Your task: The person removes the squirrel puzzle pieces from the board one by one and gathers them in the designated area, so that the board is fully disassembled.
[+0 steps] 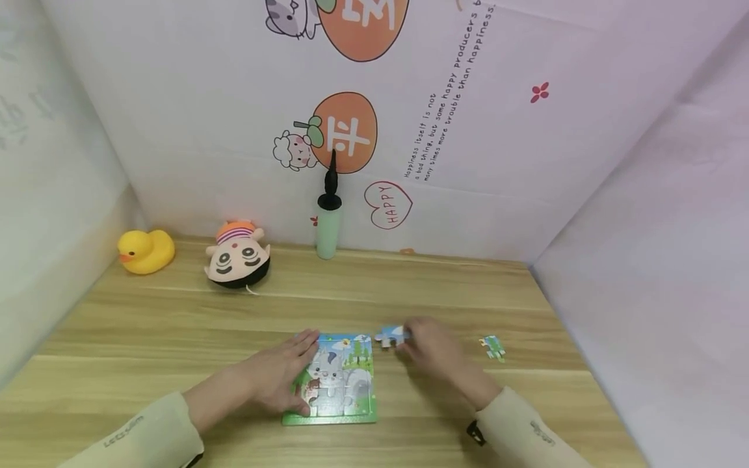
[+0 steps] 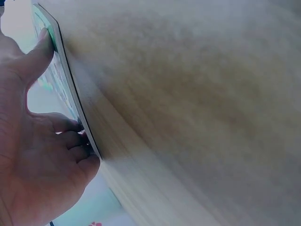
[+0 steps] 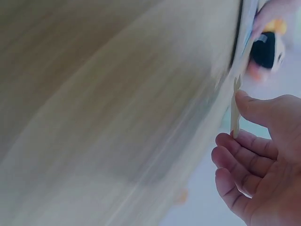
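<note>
Lower centre: left hand (image 1: 279, 377) spread over square green-edged picture jigsaw (image 1: 335, 398), probably steadying it; right hand (image 1: 434, 350) pinches flat blue-white piece (image 1: 391, 335).

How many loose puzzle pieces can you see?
2: one bluish piece pinched in the right hand, and one greenish piece lying farther right on the table. More may be hidden.

– Where's the head view from?
– Above the near side, facing forward and down across the tabletop (image 1: 175, 338) to the far wall (image 1: 480, 130).
– And the wrist views?
– Much closer, rolled sideways: one along the left hand (image 1: 279, 376), one along the right hand (image 1: 432, 348).
– What do head and right wrist share?
– The doll (image 1: 236, 260), far left, and the right hand.
</note>
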A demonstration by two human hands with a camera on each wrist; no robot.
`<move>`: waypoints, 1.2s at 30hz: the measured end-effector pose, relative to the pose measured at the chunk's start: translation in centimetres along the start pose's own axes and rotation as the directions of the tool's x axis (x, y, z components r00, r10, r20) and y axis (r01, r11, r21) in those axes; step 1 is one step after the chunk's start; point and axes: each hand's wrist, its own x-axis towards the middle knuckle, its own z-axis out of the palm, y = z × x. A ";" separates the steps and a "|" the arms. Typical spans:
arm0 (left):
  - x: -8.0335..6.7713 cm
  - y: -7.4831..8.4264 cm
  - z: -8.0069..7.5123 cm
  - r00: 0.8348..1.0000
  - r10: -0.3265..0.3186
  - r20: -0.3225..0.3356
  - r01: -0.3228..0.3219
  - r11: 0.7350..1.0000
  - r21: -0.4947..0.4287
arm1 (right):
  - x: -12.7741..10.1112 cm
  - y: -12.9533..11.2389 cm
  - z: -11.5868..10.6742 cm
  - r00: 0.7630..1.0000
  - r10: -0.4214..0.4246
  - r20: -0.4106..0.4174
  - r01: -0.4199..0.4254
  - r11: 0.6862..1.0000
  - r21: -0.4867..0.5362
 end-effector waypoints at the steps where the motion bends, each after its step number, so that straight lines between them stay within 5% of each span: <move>1: 0.0 0.0 0.0 1.000 -0.001 0.000 0.001 1.000 0.002 | -0.3 1.0 -0.3 1.000 0.029 0.000 -0.029 1.000 -0.006; 6: -0.1 0.0 0.0 1.000 -0.007 0.003 0.007 1.000 0.003 | -2.4 5.5 -1.6 0.995 0.095 -0.033 -0.098 0.990 -0.104; 12: -0.3 0.1 0.0 1.000 -0.013 0.013 0.013 1.000 0.001 | -5.1 8.3 -2.0 0.992 0.107 -0.059 -0.113 0.988 -0.109; 36: -0.1 -0.1 -0.1 1.000 -0.003 0.015 0.003 1.000 0.001 | -5.1 9.7 -2.1 0.991 0.132 0.024 -0.131 0.991 -0.023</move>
